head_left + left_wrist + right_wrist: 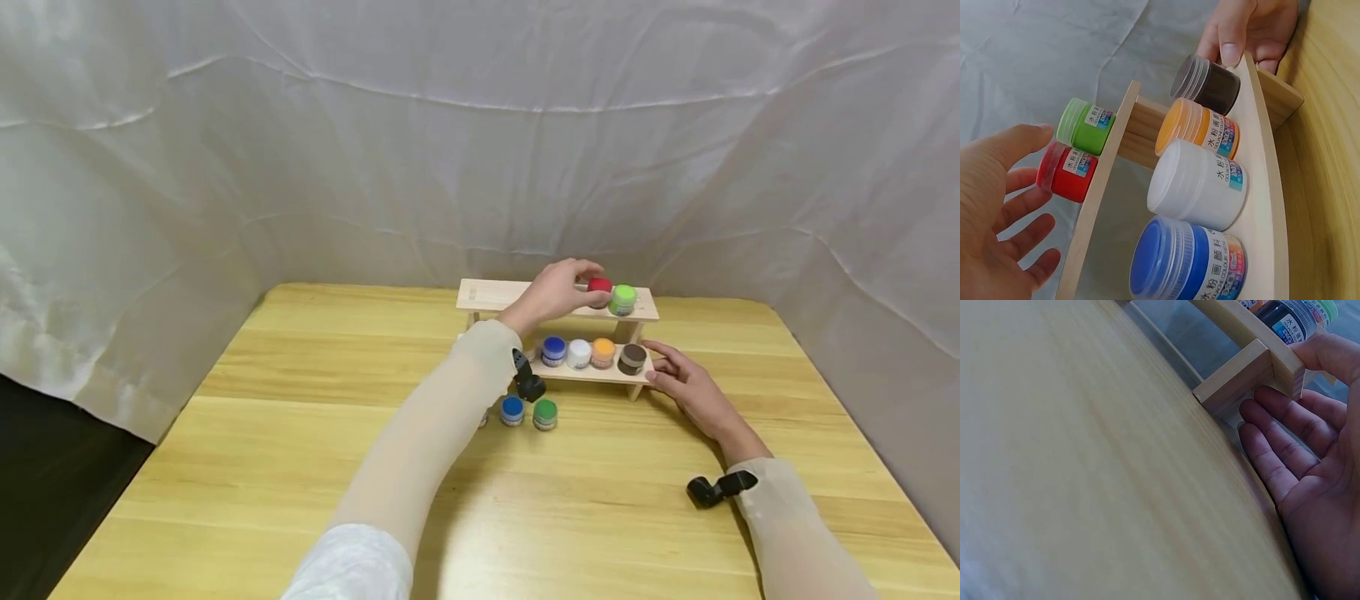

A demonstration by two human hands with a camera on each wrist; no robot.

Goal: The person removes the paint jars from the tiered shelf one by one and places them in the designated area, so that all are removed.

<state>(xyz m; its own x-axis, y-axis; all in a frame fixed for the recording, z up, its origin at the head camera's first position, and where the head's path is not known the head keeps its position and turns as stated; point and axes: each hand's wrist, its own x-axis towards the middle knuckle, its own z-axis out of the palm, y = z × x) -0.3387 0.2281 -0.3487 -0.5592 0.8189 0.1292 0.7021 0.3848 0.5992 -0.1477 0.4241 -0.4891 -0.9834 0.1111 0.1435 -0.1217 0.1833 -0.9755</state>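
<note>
A two-tier wooden stand [491,293] holds small paint jars. On its upper shelf a red paint jar [1066,172] sits beside a light green one [1087,126]. My left hand [558,290] is at the red jar, its fingers loosely spread around it and not closed on it in the left wrist view. Along the lower shelf stand a blue jar [553,351], a white jar [579,354], an orange jar [603,352] and a dark brown jar [632,358]. My right hand [693,392] holds the lower shelf's right end, thumb on top and fingers around the outside.
On the wooden table [300,433], in front of the stand, are a blue-lidded jar [512,410] and a green-lidded jar [546,414]. Another jar beside them is mostly hidden by my left forearm. Grey cloth [480,167] hangs behind and at the sides.
</note>
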